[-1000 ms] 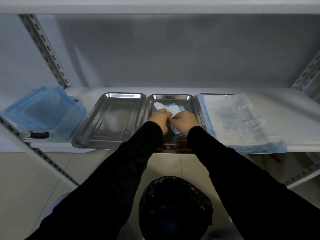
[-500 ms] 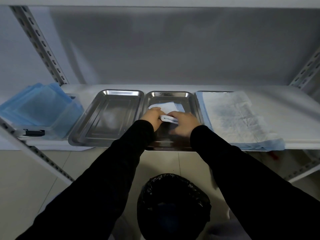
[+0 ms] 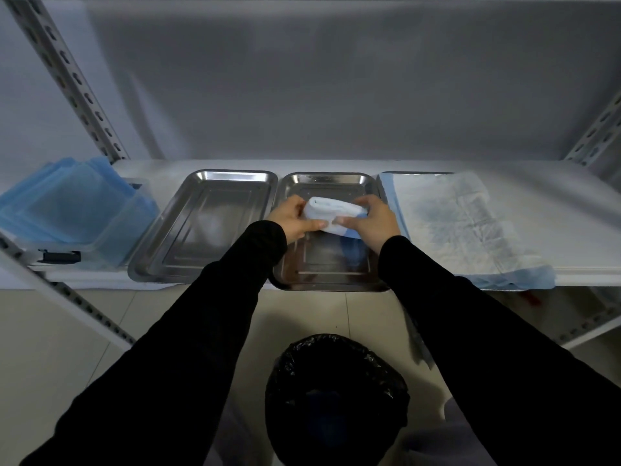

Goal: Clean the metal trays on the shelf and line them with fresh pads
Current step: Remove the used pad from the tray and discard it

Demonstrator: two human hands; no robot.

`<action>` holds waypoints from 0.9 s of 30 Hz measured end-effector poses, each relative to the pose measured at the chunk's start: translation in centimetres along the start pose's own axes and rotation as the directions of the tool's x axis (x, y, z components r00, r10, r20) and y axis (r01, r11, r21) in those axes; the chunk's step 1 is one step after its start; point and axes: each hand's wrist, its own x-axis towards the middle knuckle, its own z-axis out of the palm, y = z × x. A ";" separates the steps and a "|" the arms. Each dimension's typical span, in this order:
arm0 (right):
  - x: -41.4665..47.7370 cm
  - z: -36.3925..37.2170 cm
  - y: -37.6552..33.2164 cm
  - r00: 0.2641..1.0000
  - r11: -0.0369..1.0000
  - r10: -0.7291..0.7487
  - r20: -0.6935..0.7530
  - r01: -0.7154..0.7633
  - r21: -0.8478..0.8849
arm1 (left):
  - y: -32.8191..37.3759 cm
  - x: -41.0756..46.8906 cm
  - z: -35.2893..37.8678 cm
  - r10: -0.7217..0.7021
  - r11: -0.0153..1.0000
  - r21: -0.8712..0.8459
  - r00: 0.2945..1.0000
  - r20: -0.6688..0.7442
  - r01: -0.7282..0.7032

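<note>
Two bare metal trays sit side by side on the white shelf: the left tray (image 3: 205, 227) and the middle tray (image 3: 327, 267). A third tray (image 3: 416, 173) to the right is covered by a white and blue pad (image 3: 453, 223). Above the middle tray I hold a rolled-up white and blue pad (image 3: 331, 213) between both hands. My left hand (image 3: 292, 218) grips its left end. My right hand (image 3: 374, 220) grips its right end.
A clear plastic box with a stack of blue pads (image 3: 72, 210) stands at the shelf's left end. A bin lined with a black bag (image 3: 336, 391) stands on the floor below my arms. Perforated shelf posts (image 3: 67, 75) rise at both sides.
The pad lay partly flat in the middle tray under my fingers; now it is rolled into a bundle and lifted a little above the tray between both hands.
</note>
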 end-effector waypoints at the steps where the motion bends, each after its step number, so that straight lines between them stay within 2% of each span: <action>1: 0.1 0.1 0.1 1.000 1.000 0.012 -0.024 -0.012 0.023 | 0.1 0.1 0.0 -0.034 0.996 -0.079 0.999 0.000 0.034; 3: 0.3 0.2 0.1 0.997 0.998 0.033 -0.065 -0.029 0.051 | 0.5 0.1 0.3 -0.123 0.974 -0.194 0.992 -0.019 0.117; 7: 0.6 0.6 -0.3 0.992 0.995 0.071 -0.106 -0.063 0.074 | 0.7 0.9 1.1 -0.248 0.954 -0.202 0.960 -0.128 0.219; 8: 0.6 0.7 -0.4 0.991 0.999 0.032 -0.128 -0.032 0.007 | 0.8 1.1 1.2 -0.271 0.950 -0.202 0.950 -0.156 0.238; 9: 0.5 0.7 -0.4 0.988 0.991 -0.040 -0.152 0.020 -0.131 | 0.7 1.5 1.4 -0.290 0.947 -0.196 0.939 -0.183 0.254; 11: 0.3 0.7 -0.2 0.961 0.875 -0.241 -0.134 0.155 -0.458 | 0.7 2.3 1.7 -0.316 0.945 -0.164 0.920 -0.232 0.284; 12: 0.1 0.6 -0.1 0.944 0.800 -0.321 -0.076 0.227 -0.555 | 0.7 2.6 1.8 -0.322 0.945 -0.143 0.910 -0.260 0.294; 14: -0.1 0.4 -0.1 0.922 0.707 -0.377 0.082 0.344 -0.618 | 0.7 3.1 1.9 -0.305 0.951 -0.049 0.900 -0.311 0.305; 16: -0.2 0.5 0.0 0.917 0.671 -0.334 0.219 0.395 -0.627 | 0.6 3.2 2.0 -0.276 0.951 0.037 0.898 -0.341 0.307; 18: -0.3 0.7 0.3 0.918 0.670 -0.226 0.326 0.389 -0.632 | 0.4 3.3 2.0 -0.272 0.955 0.018 0.897 -0.347 0.297; 22: -0.6 0.8 0.7 0.906 0.663 -0.087 0.415 0.364 -0.654 | 0.0 3.3 2.0 -0.339 0.933 -0.231 0.887 -0.312 0.276; 25: -0.5 1.0 0.9 0.894 0.657 -0.032 0.448 0.356 -0.664 | 0.0 3.1 2.1 -0.404 0.833 -0.489 0.889 -0.217 0.260; 27: -0.4 1.1 1.1 0.887 0.639 -0.017 0.462 0.365 -0.677 | 0.0 2.9 1.9 -0.435 0.786 -0.551 0.884 -0.171 0.280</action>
